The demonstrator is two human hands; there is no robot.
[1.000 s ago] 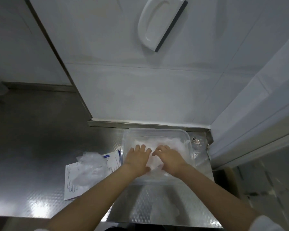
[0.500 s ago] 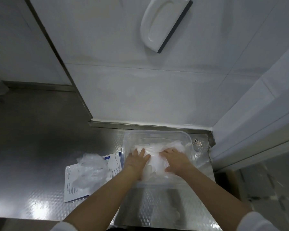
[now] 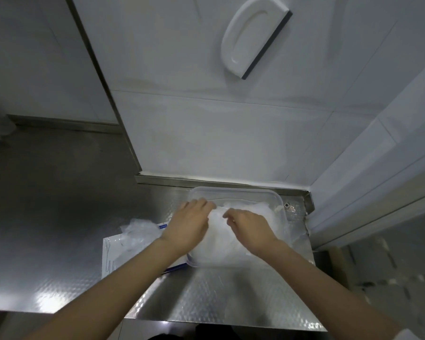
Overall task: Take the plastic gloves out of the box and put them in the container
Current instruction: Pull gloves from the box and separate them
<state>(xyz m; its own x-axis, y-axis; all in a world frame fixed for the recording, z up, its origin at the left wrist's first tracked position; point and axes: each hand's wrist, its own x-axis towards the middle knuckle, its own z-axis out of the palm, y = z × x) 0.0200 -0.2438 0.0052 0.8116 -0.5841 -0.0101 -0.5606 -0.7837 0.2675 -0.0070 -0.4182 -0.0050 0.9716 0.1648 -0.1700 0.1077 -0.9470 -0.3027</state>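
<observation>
Both my hands are in the clear container (image 3: 279, 201), which stands on the steel counter (image 3: 219, 295). My left hand (image 3: 189, 224) lies over the heap of plastic gloves (image 3: 221, 241), its fingers bent down and their tips hidden, while my right hand (image 3: 249, 227) pinches the film beside it. Just left of the container, a flattened box (image 3: 108, 256) lies under a loose clump of gloves (image 3: 138, 229).

A white tiled wall (image 3: 231, 133) rises behind the embossed steel worktop (image 3: 219, 298). A white squeegee (image 3: 253, 38) hangs on the wall. Glare brightens the worktop's near-left edge.
</observation>
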